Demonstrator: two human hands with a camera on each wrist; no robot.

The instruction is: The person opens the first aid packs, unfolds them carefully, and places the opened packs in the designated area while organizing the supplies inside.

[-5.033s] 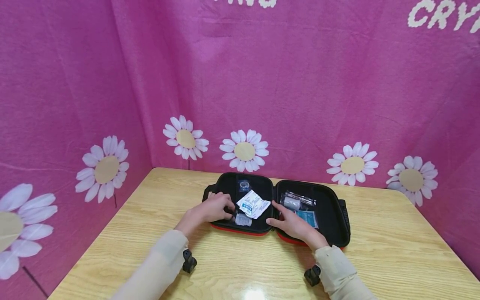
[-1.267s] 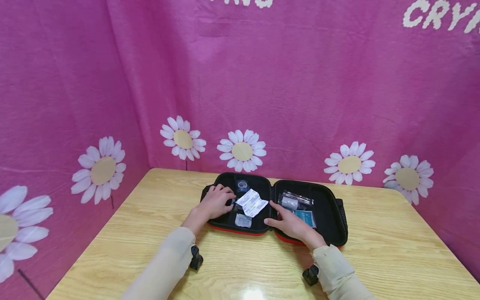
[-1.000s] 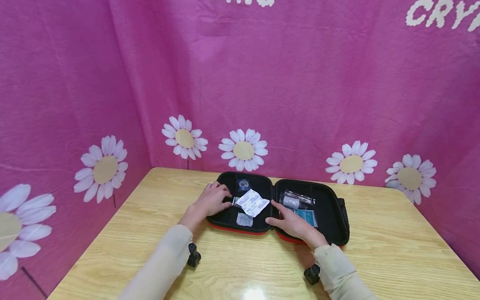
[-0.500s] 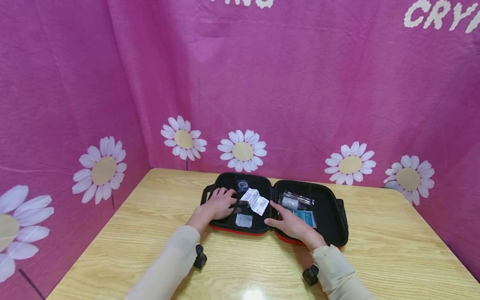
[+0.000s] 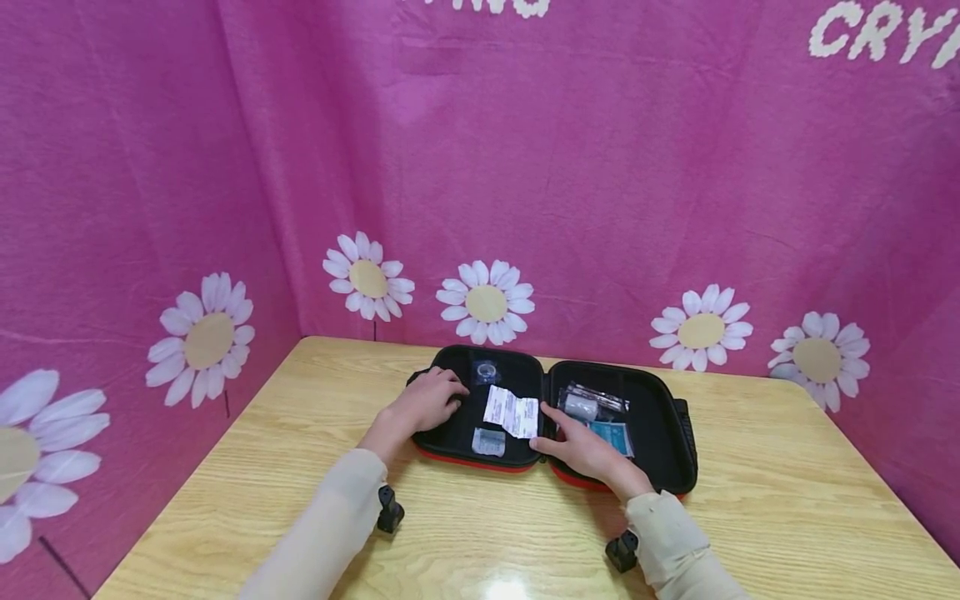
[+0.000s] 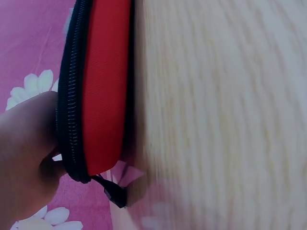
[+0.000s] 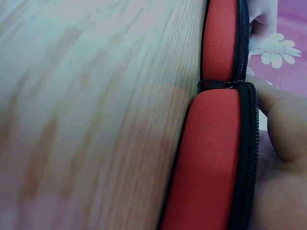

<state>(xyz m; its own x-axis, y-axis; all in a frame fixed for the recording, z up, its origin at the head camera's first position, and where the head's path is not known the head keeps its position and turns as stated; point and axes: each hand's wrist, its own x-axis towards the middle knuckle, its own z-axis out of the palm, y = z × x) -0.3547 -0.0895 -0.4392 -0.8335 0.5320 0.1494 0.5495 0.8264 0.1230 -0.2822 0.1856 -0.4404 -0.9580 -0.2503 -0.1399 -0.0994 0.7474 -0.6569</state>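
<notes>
A red zip-up case [image 5: 472, 463] with a black lining lies unfolded on the wooden table. My left hand [image 5: 426, 405] reaches over the left half's outer rim, its fingers loosely bent inside with nothing visible between them. In the left wrist view the thumb side shows beside the zipped edge [image 6: 72, 96]; the fingertips are hidden. My right hand [image 5: 588, 450] lies over the hinge side, thumb and forefinger spread at the right edge of white printed packets [image 5: 513, 411]. Below those sits a small grey-green packet [image 5: 489, 442], and above them a clear-wrapped ring-shaped roll [image 5: 487, 372].
In the case's right half are a white roll [image 5: 581, 407], shiny narrow packets [image 5: 598, 395] and a teal packet [image 5: 615, 436]. A black handle [image 5: 686, 432] sticks out on the right. Behind the table [image 5: 480, 533] hangs a pink flowered cloth [image 5: 585, 208].
The white packets have turned and now lie flatter, nearer the right hand. My left hand moved right into the case, then back left toward the outer rim. The right hand has stayed put.
</notes>
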